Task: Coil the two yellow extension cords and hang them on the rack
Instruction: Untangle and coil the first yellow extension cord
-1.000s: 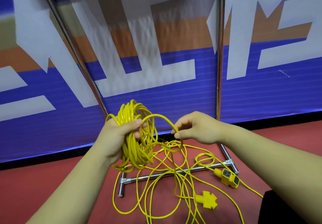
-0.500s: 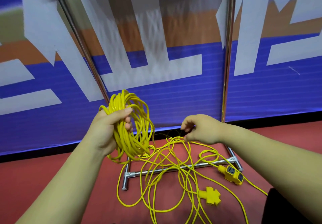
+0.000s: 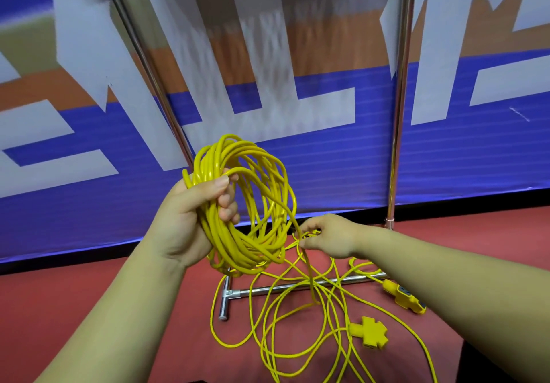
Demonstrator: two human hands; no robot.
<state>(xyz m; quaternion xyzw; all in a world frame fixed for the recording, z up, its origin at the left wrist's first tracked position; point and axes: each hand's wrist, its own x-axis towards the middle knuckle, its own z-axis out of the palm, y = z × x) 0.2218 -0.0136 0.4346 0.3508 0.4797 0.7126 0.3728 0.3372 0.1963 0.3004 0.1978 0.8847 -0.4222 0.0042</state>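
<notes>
Yellow plastic-jacketed cord coil [image 3: 253, 204] gripped tight in my left hand [image 3: 190, 221], above chrome rack base bar [image 3: 297, 288]. Right hand [image 3: 330, 238] pinches loose strand [image 3: 308, 269] above that bar. Looks light, floppy, tangle-prone; take hold near coil.

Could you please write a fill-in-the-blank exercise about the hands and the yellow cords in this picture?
1. The coiled cord is gripped by the ____.
2. The right hand pinches a loose strand of ____ cord.
3. The cross-shaped socket block lies on the ____, not on the rack.
Missing words: left hand; yellow; floor.
</notes>
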